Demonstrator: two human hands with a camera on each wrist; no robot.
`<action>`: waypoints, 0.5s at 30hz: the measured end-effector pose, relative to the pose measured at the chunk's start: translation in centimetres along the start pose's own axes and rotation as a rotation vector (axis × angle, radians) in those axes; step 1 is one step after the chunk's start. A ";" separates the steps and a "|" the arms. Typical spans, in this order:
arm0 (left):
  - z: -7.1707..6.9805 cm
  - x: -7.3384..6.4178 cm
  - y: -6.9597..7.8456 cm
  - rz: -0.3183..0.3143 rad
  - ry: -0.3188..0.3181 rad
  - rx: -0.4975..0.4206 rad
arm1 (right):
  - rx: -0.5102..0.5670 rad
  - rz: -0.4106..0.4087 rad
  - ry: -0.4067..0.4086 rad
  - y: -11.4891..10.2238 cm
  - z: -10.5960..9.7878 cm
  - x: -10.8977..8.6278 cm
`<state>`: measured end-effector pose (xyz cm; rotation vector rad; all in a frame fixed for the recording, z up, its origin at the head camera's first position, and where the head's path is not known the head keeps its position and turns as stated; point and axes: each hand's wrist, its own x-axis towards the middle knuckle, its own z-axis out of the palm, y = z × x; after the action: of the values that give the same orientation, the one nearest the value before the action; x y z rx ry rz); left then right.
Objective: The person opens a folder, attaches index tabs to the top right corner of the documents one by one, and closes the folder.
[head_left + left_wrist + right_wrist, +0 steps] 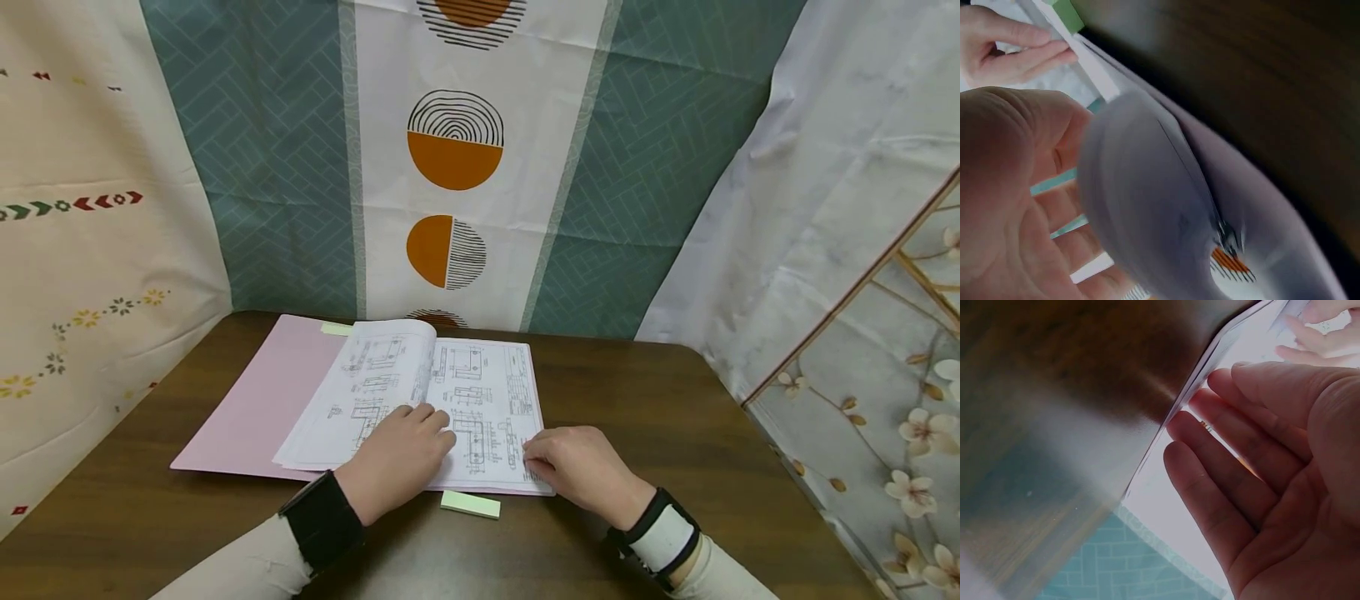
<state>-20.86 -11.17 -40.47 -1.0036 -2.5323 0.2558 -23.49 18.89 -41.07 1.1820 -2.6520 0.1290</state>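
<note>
An open pink folder [247, 400] lies on the table with a bound stack of technical drawings in it. The turned pages [322, 433] lean left over the pink cover and bulge near the binding, while a drawing sheet [487, 375] lies flat on the right. My left hand [401, 458] rests over the lower middle, its fingers loosely bent beside the curved pages [1141, 200]. In the left wrist view a metal fastener [1229, 237] shows inside the bulge. My right hand [581, 467] touches the sheet's lower right edge, and its fingers lie nearly straight in the right wrist view.
A pale green sticky-note pad [470, 504] lies on the dark wooden table [615, 383] just in front of the folder. Another pale green strip [336, 329] sits at the folder's far edge. Patterned cloths [285, 167] hang behind and at both sides.
</note>
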 end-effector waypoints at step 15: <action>0.8 0.9 0.4 -0.142 -0.172 -0.035 | -0.008 0.021 -0.013 0.0 0.0 0.0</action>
<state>-21.58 -10.24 -41.07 -0.8419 -2.7578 0.2675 -23.50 18.89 -41.11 1.1568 -2.6744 0.1148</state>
